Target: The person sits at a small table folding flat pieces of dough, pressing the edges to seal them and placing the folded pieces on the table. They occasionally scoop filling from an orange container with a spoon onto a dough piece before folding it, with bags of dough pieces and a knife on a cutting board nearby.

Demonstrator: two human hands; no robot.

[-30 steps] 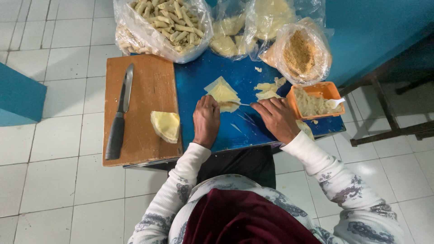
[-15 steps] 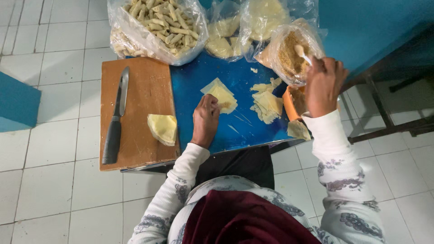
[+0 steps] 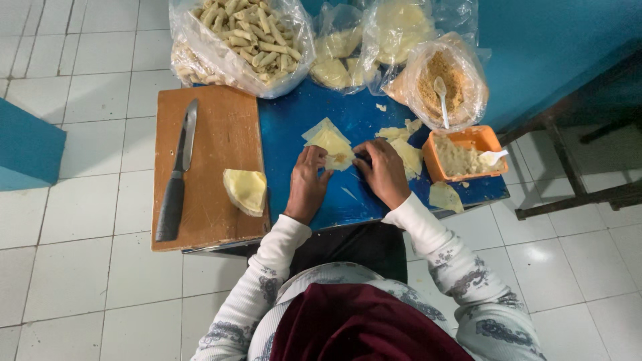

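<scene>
Far left: black-handled knife (image 3: 176, 175) lies flat on the wooden board (image 3: 214, 127), with a folded stack of pale wrappers (image 3: 245, 190) at its 3 o'clock, both near the hands. Left hand (image 3: 306, 189) pins the thin, limp, square wrapper (image 3: 330, 142) on the blue table (image 3: 364, 113), fingers flat, while right hand (image 3: 384, 172) pinches its 4 o'clock edge, seemingly folding over filling. At 3 o'clock: orange tub (image 3: 463, 138) of crumbly filling with a white spoon (image 3: 493, 156).

We are seeing bare blue table (image 3: 294, 113) lying open left of the hands; bags (image 3: 241, 40) are blocking behind; the orange tub (image 3: 461, 150) is crowding the right.
</scene>
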